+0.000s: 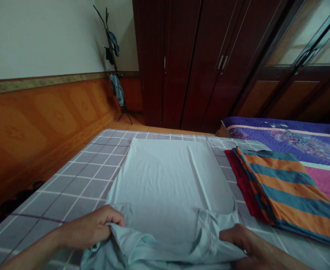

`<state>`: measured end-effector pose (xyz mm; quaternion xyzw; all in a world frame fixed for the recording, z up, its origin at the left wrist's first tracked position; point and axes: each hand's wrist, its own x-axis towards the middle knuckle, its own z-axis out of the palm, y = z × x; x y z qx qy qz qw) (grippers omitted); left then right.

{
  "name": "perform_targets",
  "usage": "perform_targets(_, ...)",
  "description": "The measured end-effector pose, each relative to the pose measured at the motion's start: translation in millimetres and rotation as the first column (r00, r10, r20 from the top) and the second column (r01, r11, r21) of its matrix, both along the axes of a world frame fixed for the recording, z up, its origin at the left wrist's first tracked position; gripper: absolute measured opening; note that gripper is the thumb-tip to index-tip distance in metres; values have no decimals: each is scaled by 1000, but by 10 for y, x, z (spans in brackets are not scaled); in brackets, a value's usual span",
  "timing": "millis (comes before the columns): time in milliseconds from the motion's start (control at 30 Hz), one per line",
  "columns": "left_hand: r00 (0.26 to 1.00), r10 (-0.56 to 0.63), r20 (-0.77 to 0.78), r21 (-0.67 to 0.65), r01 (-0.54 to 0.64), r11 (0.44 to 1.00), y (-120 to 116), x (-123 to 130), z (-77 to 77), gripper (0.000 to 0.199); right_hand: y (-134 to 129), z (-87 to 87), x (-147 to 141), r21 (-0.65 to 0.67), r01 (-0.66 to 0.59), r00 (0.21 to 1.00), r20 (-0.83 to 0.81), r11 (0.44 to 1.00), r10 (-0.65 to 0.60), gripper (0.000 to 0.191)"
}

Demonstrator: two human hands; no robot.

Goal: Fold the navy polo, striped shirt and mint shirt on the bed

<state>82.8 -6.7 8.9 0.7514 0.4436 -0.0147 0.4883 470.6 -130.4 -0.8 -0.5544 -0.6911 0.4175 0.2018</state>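
A pale, whitish-blue T-shirt point(167, 176) lies spread on a grey checked cloth point(97, 176), its far end flat with a few long creases. The near end is bunched and partly lifted. At the near left, my left hand point(94, 227) pinches a gathered edge of the shirt between thumb and fingers. My right hand point(242, 242) grips the fabric at the near right, fingers partly hidden below the cloth and the frame's edge. Between both hands the material sags in loose folds.
Folded textiles lie to the right: an orange and blue striped one point(288, 183) over a red one point(245, 191). Beyond them is a purple floral bedspread point(288, 138). A dark red wardrobe point(182, 63) and a coat stand point(113, 56) with hung items stand at the back.
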Motion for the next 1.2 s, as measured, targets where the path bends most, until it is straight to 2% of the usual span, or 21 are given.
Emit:
perform_targets(133,983,121,140,-211,-89,973,690,170,121,24,681,171,134,-266,51,990,-114,963,-84,30)
perform_targets(200,959,195,204,-259,-139,956,1117,295,202,28,1151,287,246,-315,72,984,-134,946,-119,24)
perform_targets(267,930,247,271,-246,-181,952,1552,448,240,33,1638,355,376,-239,154,964,-178,959,-199,21)
perform_targets(300,907,285,309,-220,-223,950,1753,526,224,35,1863,353,438,-176,237,942,-199,956,-270,20)
perform_targets(367,842,377,387,-139,-350,926,2087,658,110,41,2229,262,541,-91,357,905,-213,930,-368,22)
perform_targets(433,787,437,436,-76,-452,889,2304,730,-93,49,2451,77,609,-26,477,859,-197,878,-473,23)
perform_targets(533,736,479,479,-22,-535,845,2429,713,-410,62,2568,-238,662,68,611,784,-186,789,-592,30)
perform_targets(600,720,482,500,-3,-555,832,2441,657,-536,69,2593,-391,685,116,652,755,-189,750,-627,29)
perform_targets(767,714,459,528,29,-555,831,2490,598,-602,63,2749,-593,787,179,707,707,-196,684,-680,21)
perform_targets(967,624,532,571,79,-688,722,2647,597,-733,63,2860,-768,937,177,815,579,-265,552,-771,43)
perform_targets(1067,625,531,572,100,-696,711,2677,534,-744,59,2836,-755,986,176,816,578,-285,551,-765,46)
perform_targets(1200,666,500,553,126,-660,740,2676,460,-701,52,2822,-708,1007,191,758,652,-263,624,-712,45)
